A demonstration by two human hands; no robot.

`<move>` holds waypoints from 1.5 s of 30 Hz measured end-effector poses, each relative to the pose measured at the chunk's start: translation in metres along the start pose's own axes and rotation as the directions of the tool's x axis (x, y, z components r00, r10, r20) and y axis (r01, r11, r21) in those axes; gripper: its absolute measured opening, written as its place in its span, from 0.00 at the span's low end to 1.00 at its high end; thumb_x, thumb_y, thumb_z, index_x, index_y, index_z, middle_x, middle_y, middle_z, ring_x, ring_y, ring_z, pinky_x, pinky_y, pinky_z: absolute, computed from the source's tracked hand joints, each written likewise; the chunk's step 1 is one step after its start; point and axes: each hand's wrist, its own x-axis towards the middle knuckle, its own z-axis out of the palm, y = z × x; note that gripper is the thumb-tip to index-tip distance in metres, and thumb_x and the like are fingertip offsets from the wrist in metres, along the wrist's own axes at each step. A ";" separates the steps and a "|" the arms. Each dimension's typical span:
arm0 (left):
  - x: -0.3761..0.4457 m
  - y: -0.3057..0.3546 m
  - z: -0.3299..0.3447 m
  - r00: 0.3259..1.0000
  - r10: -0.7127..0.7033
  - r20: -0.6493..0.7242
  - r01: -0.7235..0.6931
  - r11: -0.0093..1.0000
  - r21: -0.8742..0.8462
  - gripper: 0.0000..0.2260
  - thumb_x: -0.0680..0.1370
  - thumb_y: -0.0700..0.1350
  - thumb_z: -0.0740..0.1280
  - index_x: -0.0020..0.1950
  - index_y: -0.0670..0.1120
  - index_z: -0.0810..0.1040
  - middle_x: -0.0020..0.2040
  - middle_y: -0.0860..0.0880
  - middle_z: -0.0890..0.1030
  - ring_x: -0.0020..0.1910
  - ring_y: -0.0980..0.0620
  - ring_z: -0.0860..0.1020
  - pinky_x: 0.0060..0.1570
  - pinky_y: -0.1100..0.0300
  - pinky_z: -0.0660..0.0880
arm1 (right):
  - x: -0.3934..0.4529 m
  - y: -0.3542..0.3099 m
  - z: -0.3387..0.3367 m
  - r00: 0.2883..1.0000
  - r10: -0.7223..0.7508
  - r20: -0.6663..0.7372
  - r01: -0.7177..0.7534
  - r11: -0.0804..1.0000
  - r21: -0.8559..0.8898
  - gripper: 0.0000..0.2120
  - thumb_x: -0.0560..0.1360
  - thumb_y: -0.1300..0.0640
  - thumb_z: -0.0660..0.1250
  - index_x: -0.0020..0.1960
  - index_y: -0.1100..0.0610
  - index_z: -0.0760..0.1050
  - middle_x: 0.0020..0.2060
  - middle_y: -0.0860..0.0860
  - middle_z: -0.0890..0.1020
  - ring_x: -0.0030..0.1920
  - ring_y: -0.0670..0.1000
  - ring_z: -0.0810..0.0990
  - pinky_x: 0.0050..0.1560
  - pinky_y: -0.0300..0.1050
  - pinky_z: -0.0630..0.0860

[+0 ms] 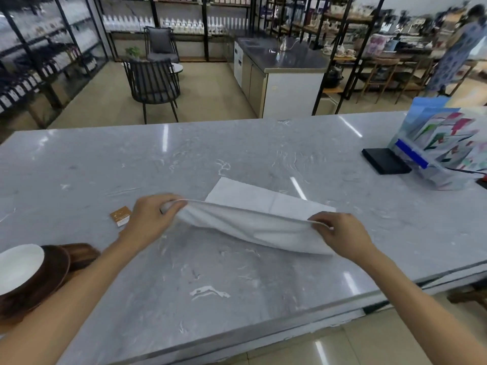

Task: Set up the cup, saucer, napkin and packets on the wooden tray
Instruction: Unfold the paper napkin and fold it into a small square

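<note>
A white napkin (263, 214) lies on the grey marble counter, its near edge lifted and folded over. My left hand (152, 219) pinches the napkin's left corner and my right hand (340, 233) pinches its right corner, both raised slightly above the counter. An orange-brown packet (120, 215) lies flat just left of my left hand. At the far left, a white saucer (18, 267) rests on a dark wooden tray (55, 272), partly hidden by my left forearm. No cup is in view.
A black flat box (386, 160) and a clear stand of colourful leaflets (445, 146) sit at the counter's right end. The counter's near edge (263, 325) runs diagonally below my arms. Chairs, shelves and a steel cabinet stand beyond.
</note>
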 end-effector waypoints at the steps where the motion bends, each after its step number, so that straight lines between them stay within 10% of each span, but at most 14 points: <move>1: 0.013 0.009 -0.012 0.998 0.023 -0.054 -0.024 1.000 -0.020 0.03 0.76 0.44 0.74 0.47 0.50 0.87 0.42 0.58 0.85 0.45 0.67 0.80 0.44 0.81 0.69 | 0.012 -0.001 -0.017 1.000 0.013 0.012 -0.013 1.000 0.015 0.06 0.79 0.54 0.69 0.51 0.48 0.85 0.43 0.48 0.87 0.46 0.54 0.84 0.43 0.49 0.80; 5: 0.055 0.044 -0.063 0.982 0.034 -0.184 -0.061 0.988 -0.141 0.08 0.76 0.51 0.73 0.41 0.66 0.82 0.37 0.70 0.82 0.38 0.71 0.78 0.36 0.79 0.70 | 0.047 -0.007 -0.084 0.996 0.006 -0.084 0.010 0.980 0.197 0.12 0.77 0.45 0.70 0.41 0.51 0.83 0.34 0.51 0.84 0.37 0.51 0.82 0.40 0.49 0.78; 14: 0.095 0.087 -0.132 0.929 0.058 -0.365 -0.213 0.891 -0.401 0.06 0.71 0.56 0.77 0.41 0.55 0.86 0.34 0.61 0.85 0.32 0.65 0.78 0.31 0.69 0.73 | 0.079 -0.044 -0.151 0.925 0.109 -0.365 0.189 0.700 0.689 0.05 0.77 0.44 0.71 0.46 0.43 0.85 0.45 0.44 0.88 0.45 0.44 0.87 0.39 0.36 0.82; 23: 0.107 0.106 -0.182 0.903 0.008 -0.431 -0.209 0.882 -0.422 0.30 0.66 0.62 0.79 0.43 0.35 0.78 0.40 0.40 0.78 0.38 0.45 0.74 0.34 0.25 0.76 | 0.088 -0.073 -0.182 0.825 0.133 -0.549 0.399 0.551 0.733 0.14 0.74 0.39 0.72 0.48 0.48 0.85 0.39 0.43 0.85 0.38 0.44 0.81 0.34 0.37 0.79; 27: 0.117 0.092 -0.187 0.958 -0.048 -0.284 -0.087 0.892 -0.444 0.24 0.67 0.60 0.79 0.46 0.39 0.82 0.44 0.36 0.83 0.39 0.44 0.79 0.41 0.31 0.79 | 0.109 -0.078 -0.180 0.847 0.141 -0.513 0.331 0.616 0.715 0.07 0.75 0.44 0.73 0.47 0.46 0.85 0.39 0.45 0.87 0.38 0.41 0.83 0.38 0.37 0.81; 31: 0.127 0.055 -0.167 0.994 -0.095 -0.061 0.070 0.941 -0.330 0.01 0.74 0.49 0.76 0.44 0.55 0.87 0.44 0.50 0.88 0.41 0.56 0.86 0.43 0.57 0.84 | 0.137 -0.073 -0.156 0.940 0.085 -0.330 0.153 0.761 0.631 0.08 0.76 0.46 0.72 0.44 0.50 0.85 0.38 0.46 0.86 0.36 0.40 0.82 0.42 0.44 0.80; 34: 0.128 0.026 -0.146 0.994 -0.105 -0.005 0.100 0.962 -0.253 0.10 0.76 0.44 0.74 0.39 0.58 0.87 0.42 0.55 0.88 0.39 0.62 0.84 0.38 0.69 0.81 | 0.149 -0.065 -0.129 0.971 0.066 -0.230 0.072 0.838 0.542 0.08 0.77 0.47 0.71 0.42 0.49 0.83 0.31 0.39 0.84 0.32 0.36 0.80 0.38 0.41 0.72; 41: 0.105 -0.005 -0.111 0.992 -0.112 0.055 0.118 0.984 -0.130 0.07 0.76 0.45 0.74 0.45 0.58 0.85 0.40 0.63 0.86 0.43 0.63 0.84 0.47 0.63 0.78 | 0.155 -0.048 -0.072 0.992 0.065 -0.106 -0.011 0.893 0.450 0.02 0.77 0.56 0.70 0.48 0.53 0.81 0.34 0.50 0.87 0.41 0.55 0.86 0.52 0.56 0.84; 45: 0.083 -0.015 -0.106 0.989 -0.124 0.081 0.131 0.988 -0.079 0.06 0.75 0.45 0.74 0.49 0.56 0.86 0.44 0.61 0.86 0.44 0.65 0.83 0.49 0.64 0.76 | 0.135 -0.036 -0.055 0.996 0.054 -0.068 -0.016 0.884 0.467 0.02 0.78 0.55 0.70 0.46 0.52 0.80 0.36 0.50 0.87 0.42 0.52 0.87 0.41 0.44 0.85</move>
